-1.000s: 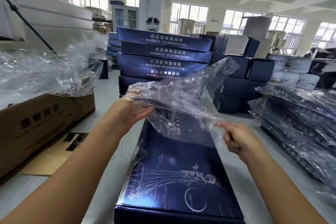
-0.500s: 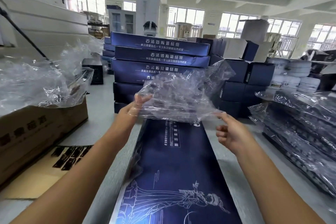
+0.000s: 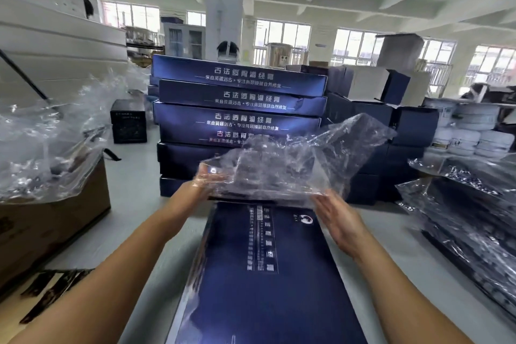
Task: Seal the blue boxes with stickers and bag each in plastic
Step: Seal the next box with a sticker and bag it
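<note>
A long blue box (image 3: 262,274) lies flat on the grey bench (image 3: 156,254), running from the near edge out toward the far edge. It has white writing on its lid. A clear plastic bag (image 3: 293,165) is held up in the air just past the far end of the box. The bag is crinkled and its right side sticks up higher.

The left hand (image 3: 199,190) grips the left end of the bag, with the fingers closed on the plastic. The right hand (image 3: 339,220) is at the bag's lower right edge with its fingers spread out and fairly straight. I cannot tell if it is pinching the plastic or only touching it.

Behind the bag, at the far edge of the bench, is a stack of blue boxes (image 3: 240,103) with white writing on their sides. More dark boxes (image 3: 391,131) stand to the right of the stack. On the left is a brown cardboard carton (image 3: 47,229) with loose clear plastic (image 3: 47,145) piled in it. On the right side lie bagged boxes (image 3: 469,220) wrapped in shiny plastic.
</note>
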